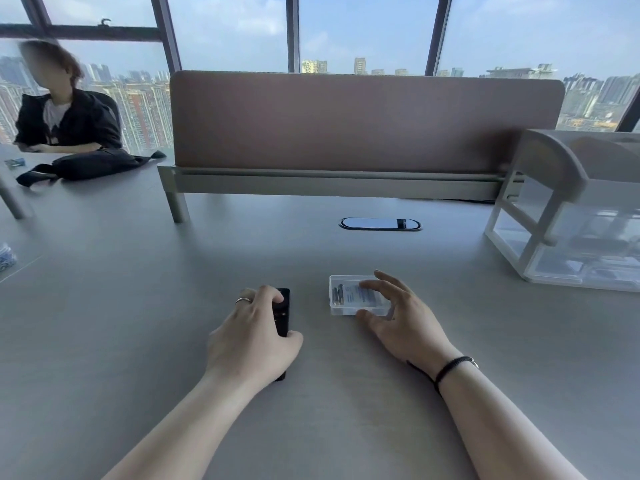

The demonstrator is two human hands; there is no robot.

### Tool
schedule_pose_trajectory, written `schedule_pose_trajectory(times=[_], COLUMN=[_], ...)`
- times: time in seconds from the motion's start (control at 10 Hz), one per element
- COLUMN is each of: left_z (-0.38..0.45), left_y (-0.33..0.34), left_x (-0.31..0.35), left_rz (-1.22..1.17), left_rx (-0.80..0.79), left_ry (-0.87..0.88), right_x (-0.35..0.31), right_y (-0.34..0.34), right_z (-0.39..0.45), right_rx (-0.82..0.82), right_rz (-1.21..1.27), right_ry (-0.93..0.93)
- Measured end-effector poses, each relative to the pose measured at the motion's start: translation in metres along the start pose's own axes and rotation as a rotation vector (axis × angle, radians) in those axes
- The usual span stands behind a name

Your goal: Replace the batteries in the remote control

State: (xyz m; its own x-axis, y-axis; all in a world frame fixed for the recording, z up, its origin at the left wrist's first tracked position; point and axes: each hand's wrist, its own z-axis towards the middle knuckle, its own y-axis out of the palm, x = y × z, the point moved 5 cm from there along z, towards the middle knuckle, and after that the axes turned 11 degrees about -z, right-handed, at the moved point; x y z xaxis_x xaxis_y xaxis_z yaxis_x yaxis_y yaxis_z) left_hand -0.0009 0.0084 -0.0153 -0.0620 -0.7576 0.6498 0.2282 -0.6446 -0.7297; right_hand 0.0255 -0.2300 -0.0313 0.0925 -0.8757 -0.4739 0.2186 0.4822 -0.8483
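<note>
From the head view, the left hand (254, 336) holds the black remote control (283, 311), which lies on the grey worktop (138, 306). The right hand (398, 315), fingers spread wide, touches a clear plastic box (346, 294) (batteries (337, 293) inside) just beside the remote.

Black remote (283, 311) flat on desk; clear battery box (346, 295) beside it.
</note>
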Motion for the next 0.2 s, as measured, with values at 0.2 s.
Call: schedule_pose_trajectory(times=[0.2], left_z=[0.007], left_y=[-0.0055], left_x=[0.0002], left_rz=[-0.137], left_rx=[0.071], left_ry=[0.029], right_x=[-0.0017], right_y=[-0.0103], right_z=[-0.0034], right_rx=[0.095], right_rz=[0.114], right_ry=[0.03])
